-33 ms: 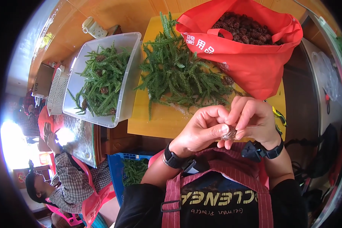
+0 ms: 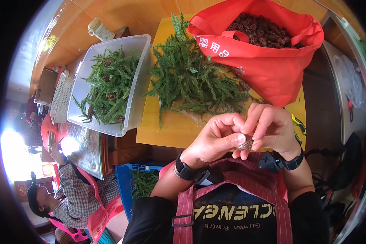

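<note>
Both hands meet over the near edge of the yellow board, in front of my chest. A small brown pine cone is pinched between them. My left hand is closed on it from the left, with the thumb on its side. From the right, my right hand curls its fingers around the top and side of the same cone. Beyond the hands lies a pile of green artificial pine sprigs. A loose pine cone sits at the pile's right end.
A red bag full of pine cones stands far right. At left is a clear plastic bin of sprigs with cones. Yellow-and-black tool handles lie right of my right hand. A blue crate stands lower left; a co-worker sits beyond.
</note>
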`<state>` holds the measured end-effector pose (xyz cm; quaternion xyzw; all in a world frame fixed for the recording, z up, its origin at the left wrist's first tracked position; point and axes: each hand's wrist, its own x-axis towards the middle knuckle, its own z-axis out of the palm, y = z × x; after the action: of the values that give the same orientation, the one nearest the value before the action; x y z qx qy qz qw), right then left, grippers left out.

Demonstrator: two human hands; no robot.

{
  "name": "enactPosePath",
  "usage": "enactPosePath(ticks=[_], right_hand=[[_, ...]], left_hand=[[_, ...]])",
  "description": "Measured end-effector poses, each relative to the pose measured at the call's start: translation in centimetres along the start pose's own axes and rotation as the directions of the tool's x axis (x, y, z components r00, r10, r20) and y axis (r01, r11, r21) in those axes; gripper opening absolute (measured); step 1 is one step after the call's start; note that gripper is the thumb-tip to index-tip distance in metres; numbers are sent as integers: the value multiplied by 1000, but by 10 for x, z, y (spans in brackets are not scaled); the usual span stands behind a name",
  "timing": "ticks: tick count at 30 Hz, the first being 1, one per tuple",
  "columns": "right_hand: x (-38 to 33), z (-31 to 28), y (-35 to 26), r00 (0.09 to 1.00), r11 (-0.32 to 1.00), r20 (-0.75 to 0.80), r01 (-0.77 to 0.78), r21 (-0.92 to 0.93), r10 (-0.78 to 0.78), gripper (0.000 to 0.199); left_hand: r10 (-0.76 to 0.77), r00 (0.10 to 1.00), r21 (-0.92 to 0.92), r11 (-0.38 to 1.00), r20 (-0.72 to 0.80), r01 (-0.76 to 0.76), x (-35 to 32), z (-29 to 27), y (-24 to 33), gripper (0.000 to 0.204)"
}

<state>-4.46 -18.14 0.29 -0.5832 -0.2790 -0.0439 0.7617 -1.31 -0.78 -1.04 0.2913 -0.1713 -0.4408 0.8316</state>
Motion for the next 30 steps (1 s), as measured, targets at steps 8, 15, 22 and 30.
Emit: enactPosePath(ticks=[8,15,22,30], right_hand=[[2,-6,-9,991,973,87,121,-195,-105,21],[-8,2,-5,996,981,-92,-2,-194,-17,20],[-10,6,-6,983,983,-176,-76,-166,46,16],[-11,10,-4,971,983,-234,-90,-160,51,16]], left_hand=[[-144,972,-109,980,183,166,-2,-7,2,16],[6,996,-14,1000,90,-5,1,-5,3,13],[177,984,286,944,-12,-167,-4,0,2,20],[440,891,613,675,112,-410,-1,3,3,16]])
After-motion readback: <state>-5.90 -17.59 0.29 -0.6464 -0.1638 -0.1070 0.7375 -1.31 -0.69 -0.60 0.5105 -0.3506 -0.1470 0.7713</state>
